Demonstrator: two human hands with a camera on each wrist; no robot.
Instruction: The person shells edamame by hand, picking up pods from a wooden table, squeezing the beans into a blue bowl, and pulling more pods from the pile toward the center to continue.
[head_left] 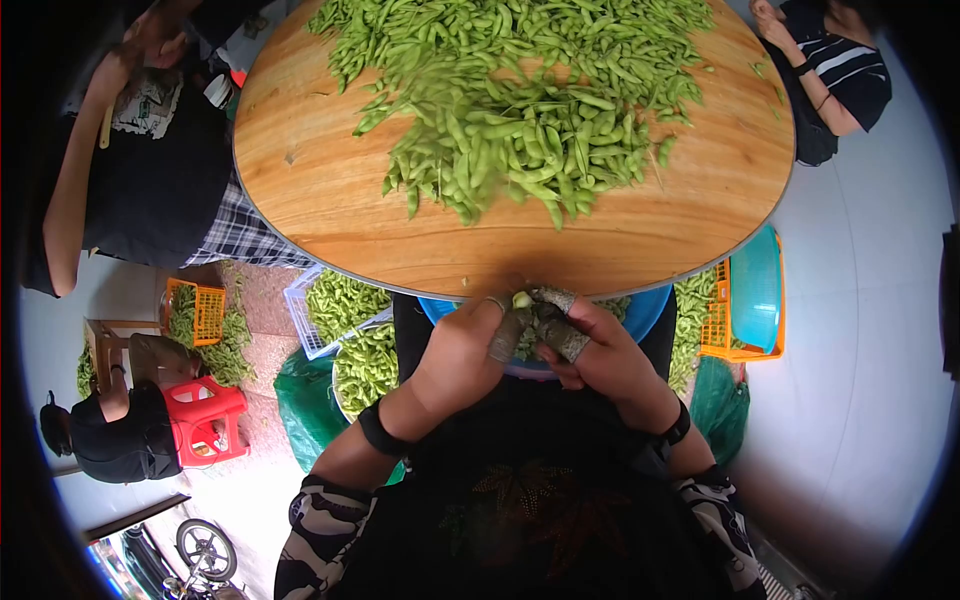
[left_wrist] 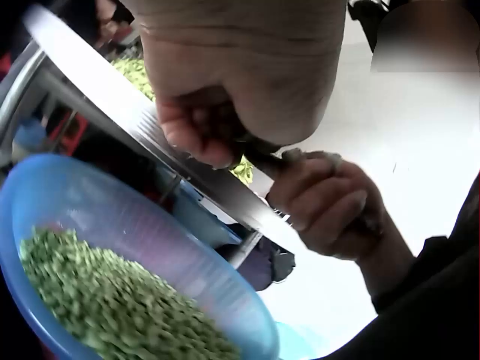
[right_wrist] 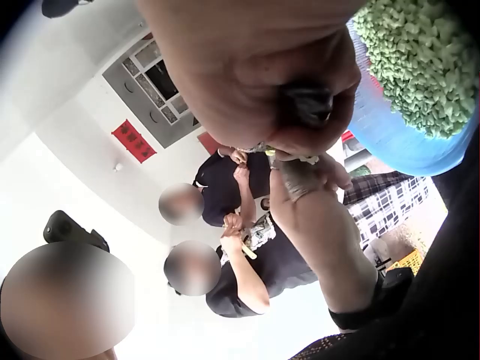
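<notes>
Both hands meet just in front of the table's near edge, over a blue basin (left_wrist: 172,217) of shelled green beans (left_wrist: 112,300). My left hand (head_left: 462,345) pinches an edamame pod (head_left: 521,299) between thumb and fingers; its pale green end shows at the fingertips. From the other side, my right hand (head_left: 608,348) has curled fingers and thumb on the same pod, most of which the fingers hide. Grey-green wraps cover several fingertips. A large pile of edamame pods (head_left: 570,150) lies on the wooden table (head_left: 300,190) ahead.
Below left stand a white crate (head_left: 300,315) of pods and a green sack (head_left: 305,410). An orange crate (head_left: 715,325) and a teal basin (head_left: 755,295) are at the right. People sit around the table; a red stool (head_left: 205,420) is farther left.
</notes>
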